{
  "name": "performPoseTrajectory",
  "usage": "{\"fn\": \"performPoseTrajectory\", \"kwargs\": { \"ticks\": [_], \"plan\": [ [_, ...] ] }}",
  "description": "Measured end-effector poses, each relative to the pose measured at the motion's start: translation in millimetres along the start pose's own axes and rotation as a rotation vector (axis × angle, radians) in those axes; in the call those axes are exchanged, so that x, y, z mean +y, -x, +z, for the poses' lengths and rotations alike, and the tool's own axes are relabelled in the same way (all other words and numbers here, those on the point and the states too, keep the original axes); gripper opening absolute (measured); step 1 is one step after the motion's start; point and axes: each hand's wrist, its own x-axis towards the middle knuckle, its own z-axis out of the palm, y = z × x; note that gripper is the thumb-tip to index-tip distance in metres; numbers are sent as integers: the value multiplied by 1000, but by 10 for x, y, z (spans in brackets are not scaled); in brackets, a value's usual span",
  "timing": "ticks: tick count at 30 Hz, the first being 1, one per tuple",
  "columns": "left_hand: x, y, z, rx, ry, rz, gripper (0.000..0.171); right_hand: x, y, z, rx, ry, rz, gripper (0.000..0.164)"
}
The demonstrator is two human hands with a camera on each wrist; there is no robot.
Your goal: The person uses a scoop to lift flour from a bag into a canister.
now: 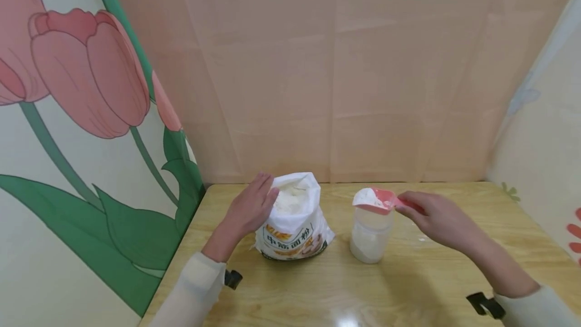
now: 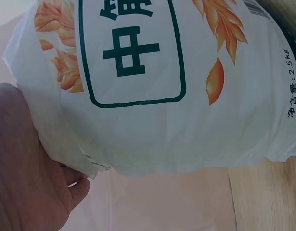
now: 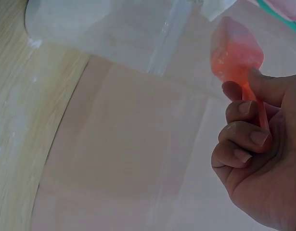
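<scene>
A white flour bag (image 1: 290, 241) stands with its top spread wide, and pale flour (image 1: 292, 200) shows inside. At its left upper edge my left hand (image 1: 247, 208) holds the bag; in the left wrist view some fingers are hidden behind it. My right hand (image 1: 438, 218) grips the handle of a pink scoop (image 1: 386, 200), fingers wrapped round it in the right wrist view. White flour (image 1: 365, 197) is heaped in the scoop's bowl. Directly over the mouth of a translucent jar (image 1: 369, 241) hangs the scoop. The jar has white powder in its lower part.
The bag and jar stand on a light wooden table (image 1: 290, 296). Small white specks of flour (image 3: 34, 43) lie on the wood near the jar. A beige cloth (image 1: 331, 74) hangs behind the table's back edge, and a tulip-patterned wall (image 1: 91, 79) rises on the left.
</scene>
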Motion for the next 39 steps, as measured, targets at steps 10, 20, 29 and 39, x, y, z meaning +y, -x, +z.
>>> {"fn": "performPoseTrajectory", "kwargs": {
  "ticks": [10, 20, 29, 39],
  "plan": [
    [12, 27, -12, 2, 5, 11, 69, 146, 119, -97, -81, 56, 19, 27],
    [12, -3, -5, 0, -5, 7, 69, 232, 108, -190, -84, 136, -40, 23],
    [7, 28, 11, 0, -1, -4, 70, 203, 43, -256, -133, 172, -109, 11],
    [22, 29, -2, -3, -1, -10, 69, 80, -161, -344, -258, 199, -146, 14]
  ]
}}
